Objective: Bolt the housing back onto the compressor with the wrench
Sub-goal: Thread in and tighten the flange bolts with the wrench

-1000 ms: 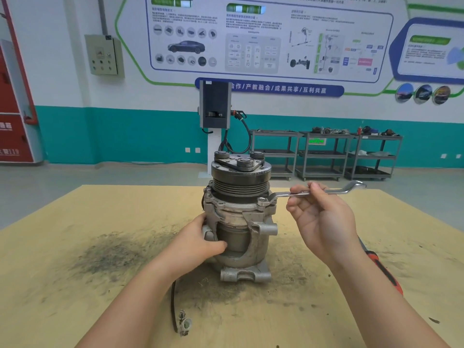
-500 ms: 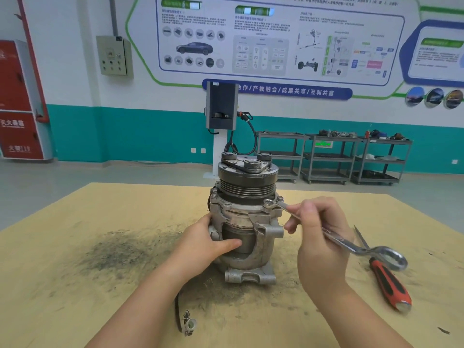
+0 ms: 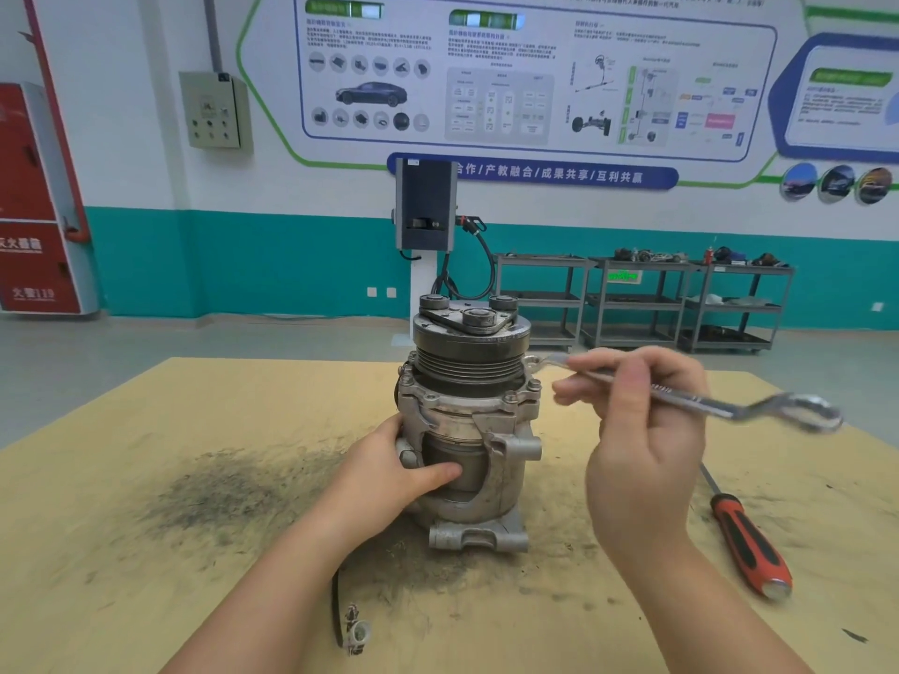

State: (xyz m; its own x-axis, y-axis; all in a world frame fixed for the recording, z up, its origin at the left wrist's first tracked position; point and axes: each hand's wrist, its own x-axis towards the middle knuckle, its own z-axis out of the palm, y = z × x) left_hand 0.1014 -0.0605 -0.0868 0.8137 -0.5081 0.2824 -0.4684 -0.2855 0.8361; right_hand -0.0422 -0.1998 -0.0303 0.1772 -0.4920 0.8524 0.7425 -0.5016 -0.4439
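Note:
A grey metal compressor stands upright on the wooden table, with a black grooved pulley on top. The housing flange below the pulley carries small bolts around its rim. My left hand grips the compressor body from the left, thumb across the front. My right hand holds a silver ring wrench by its shaft. The wrench's near ring sits by the bolt at the flange's right edge; it is blurred, so I cannot tell whether it is seated. The far ring points right.
A red and black screwdriver lies on the table to the right. The compressor's black cable with a connector trails toward the front edge. Dark metal dust covers the table to the left. Grey shelving carts stand far behind.
The wrench handle swung from the far right toward me, then back up and to the right. My left hand stayed on the compressor body.

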